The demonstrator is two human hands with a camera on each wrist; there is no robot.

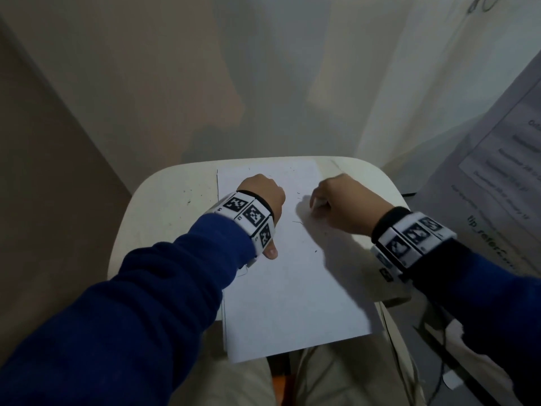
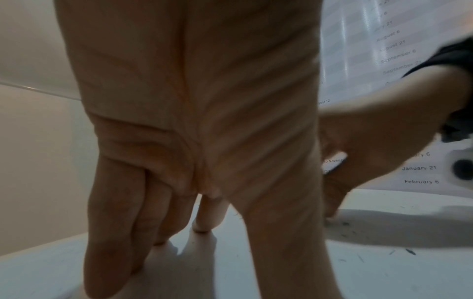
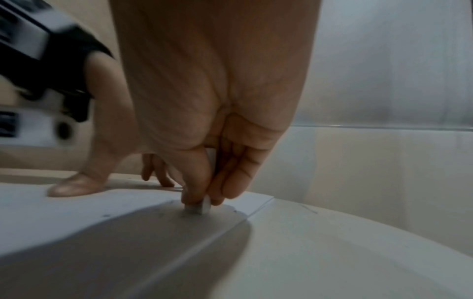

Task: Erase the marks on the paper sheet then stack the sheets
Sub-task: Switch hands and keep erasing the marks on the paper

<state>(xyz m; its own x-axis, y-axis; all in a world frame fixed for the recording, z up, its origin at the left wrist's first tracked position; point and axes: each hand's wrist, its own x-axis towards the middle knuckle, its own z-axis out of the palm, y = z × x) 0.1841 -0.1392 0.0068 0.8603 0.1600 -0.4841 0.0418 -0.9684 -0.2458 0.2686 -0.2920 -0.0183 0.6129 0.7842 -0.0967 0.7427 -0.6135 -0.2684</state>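
A pale wall (image 1: 263, 68) stands behind a small cream bench (image 1: 164, 200) with rounded corners, and a printed sheet of dates (image 1: 503, 159) hangs at the right. On the bench lies a white paper sheet (image 1: 292, 288), its near end hanging past the bench edge over the person's lap; at its left and right edges the rim of at least one more sheet shows underneath. Dark eraser crumbs (image 1: 298, 194) are scattered on the far part of the paper and on the bench to the left.

The left hand (image 1: 263, 194) presses down on the far left part of the sheet, its fingers (image 2: 122, 212) straight and close together with the tips on the paper, the thumb stretched back toward the person and also flat on the sheet. The right hand (image 1: 342, 203) is near the sheet's far right edge. Its fingers (image 3: 230, 172) and thumb pinch a small white eraser (image 3: 202, 206), which stands upright with its lower end touching the paper. Both wrists wear bands with black-and-white square markers (image 1: 248, 215), over blue sleeves (image 1: 117, 303).
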